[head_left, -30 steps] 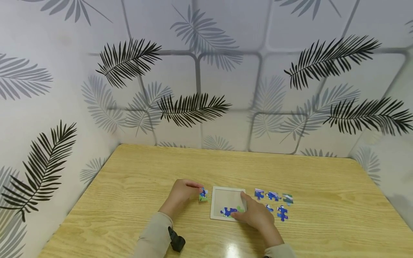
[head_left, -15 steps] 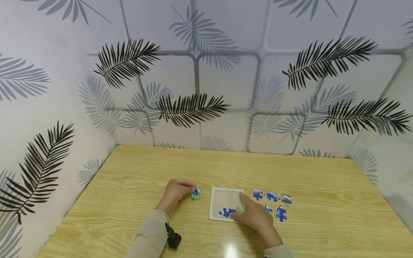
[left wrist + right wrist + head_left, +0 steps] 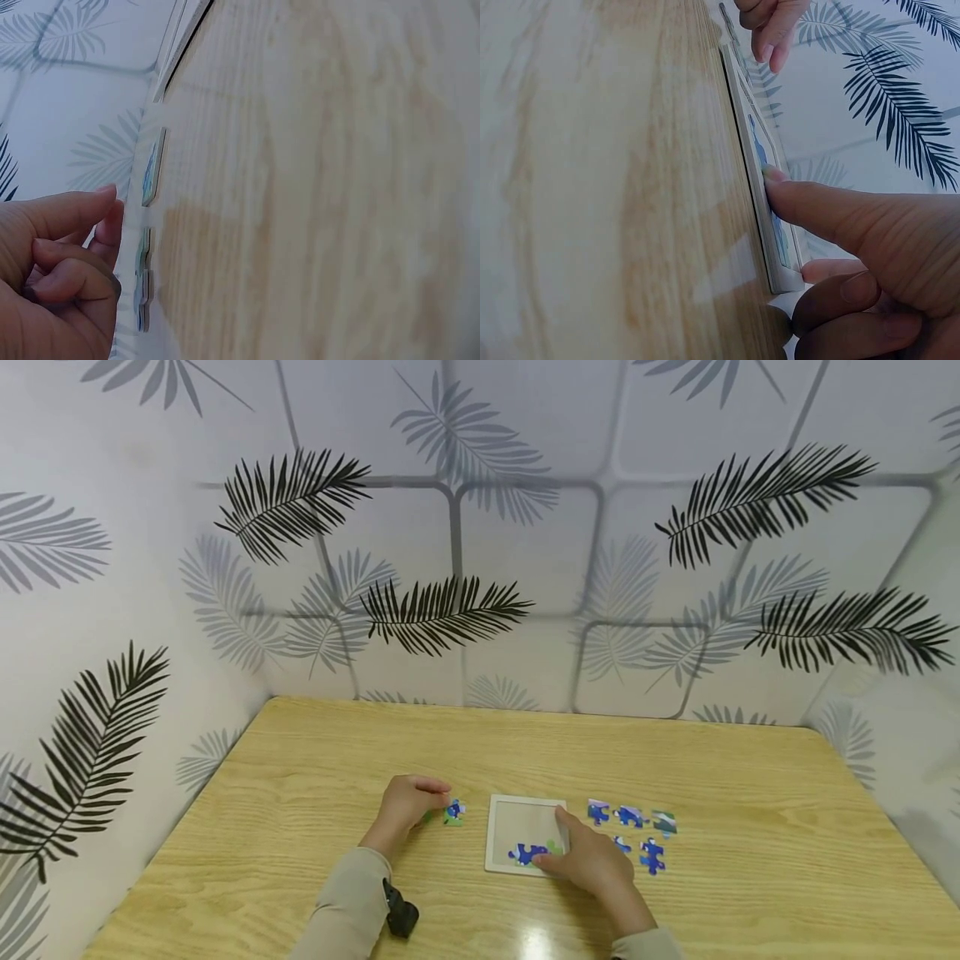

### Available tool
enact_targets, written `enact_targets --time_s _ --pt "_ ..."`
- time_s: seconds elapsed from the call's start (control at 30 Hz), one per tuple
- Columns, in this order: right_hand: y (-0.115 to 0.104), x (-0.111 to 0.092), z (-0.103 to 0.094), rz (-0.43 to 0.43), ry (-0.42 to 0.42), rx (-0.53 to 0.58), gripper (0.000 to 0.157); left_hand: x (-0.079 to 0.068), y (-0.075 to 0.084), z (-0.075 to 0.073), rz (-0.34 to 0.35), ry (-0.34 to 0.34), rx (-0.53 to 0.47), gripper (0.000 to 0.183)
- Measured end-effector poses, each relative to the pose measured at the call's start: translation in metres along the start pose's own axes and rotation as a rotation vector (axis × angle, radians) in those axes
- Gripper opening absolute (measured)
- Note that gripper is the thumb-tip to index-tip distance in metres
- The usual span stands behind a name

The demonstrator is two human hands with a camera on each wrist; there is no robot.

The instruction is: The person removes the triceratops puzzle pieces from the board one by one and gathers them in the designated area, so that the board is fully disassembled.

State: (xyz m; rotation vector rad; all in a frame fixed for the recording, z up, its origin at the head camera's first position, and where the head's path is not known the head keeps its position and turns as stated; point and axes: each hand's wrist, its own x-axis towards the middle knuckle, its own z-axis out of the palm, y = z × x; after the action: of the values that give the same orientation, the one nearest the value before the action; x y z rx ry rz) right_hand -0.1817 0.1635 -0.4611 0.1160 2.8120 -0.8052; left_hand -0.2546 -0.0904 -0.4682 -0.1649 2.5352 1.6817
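Note:
My left hand (image 3: 405,802) hovers just above the table, thumb and forefinger close together and nothing between them. Beside its fingertips lies a blue and green jigsaw piece (image 3: 454,812). Another piece (image 3: 142,277) rests under the hand in the left wrist view; the hand mostly hides it from the head camera. My right hand (image 3: 600,857) holds the shallow wooden puzzle tray (image 3: 489,835) by its right side. Its thumb (image 3: 810,206) presses on joined blue and green pieces (image 3: 525,853) in the tray's lower right part, partly covering them.
Several loose jigsaw pieces (image 3: 652,857) lie right of the tray, some near my right hand. The wooden table (image 3: 360,735) ends at a leaf-patterned wall (image 3: 525,552). A black device (image 3: 401,910) is strapped to my left wrist.
My left hand has moved left, away from the tray, with the blue and green piece, and let it go on the table. The right hand stays on the tray.

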Motion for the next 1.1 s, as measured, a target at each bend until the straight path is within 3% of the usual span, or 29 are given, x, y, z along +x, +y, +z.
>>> enact_targets --time_s 0.23,0.53,0.77,0.9,1.1 --pt "0.000 0.001 -0.001 0.000 -0.002 -0.004 0.091 -0.005 0.005 0.002 0.003 -0.072 -0.006 0.016" --pt "0.001 0.001 0.000 0.003 0.000 0.007 0.091 -0.022 0.018 0.015 0.052 -0.339 0.089 0.020" --pt "-0.001 0.003 0.001 0.001 -0.008 -0.018 0.091 -0.033 0.024 0.032 0.067 -0.455 0.066 0.021" --pt "-0.001 0.002 0.001 -0.002 -0.013 -0.013 0.091 -0.036 0.022 0.039 0.092 -0.495 0.060 0.023" --pt "-0.001 0.002 0.000 -0.001 -0.015 -0.016 0.092 -0.042 0.021 0.053 0.019 -0.466 0.059 0.021"
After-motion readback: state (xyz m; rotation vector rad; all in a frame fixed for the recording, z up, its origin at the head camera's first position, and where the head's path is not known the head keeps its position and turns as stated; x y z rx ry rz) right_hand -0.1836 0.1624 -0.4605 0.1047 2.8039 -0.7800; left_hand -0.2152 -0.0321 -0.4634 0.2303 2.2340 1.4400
